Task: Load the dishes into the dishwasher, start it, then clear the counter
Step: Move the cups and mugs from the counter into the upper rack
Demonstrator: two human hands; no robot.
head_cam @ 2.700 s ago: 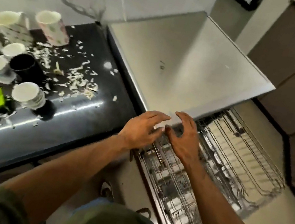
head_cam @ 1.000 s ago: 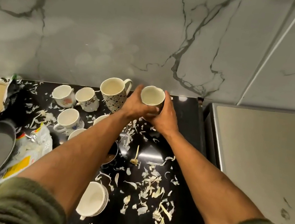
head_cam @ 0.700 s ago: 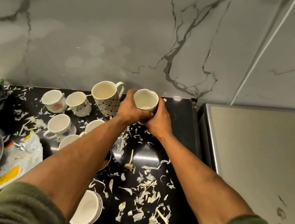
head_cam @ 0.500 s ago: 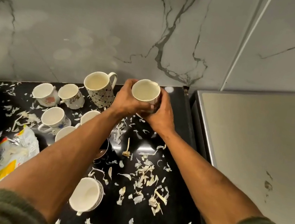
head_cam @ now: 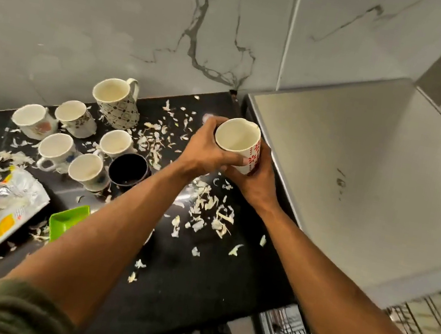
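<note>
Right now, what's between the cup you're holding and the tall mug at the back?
The head view shows the left hand gripping the cup, then only white scraps on the black counter up to the tall mug.

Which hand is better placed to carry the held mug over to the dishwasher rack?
Right, probably. Both hands grip the mug, but the right hand cups it on the side nearer the rack, at lower right; the left hand would have to cross over.

white marble wall (head_cam: 98, 15) with grey veins and a vertical seam (head_cam: 290, 32)
</note>
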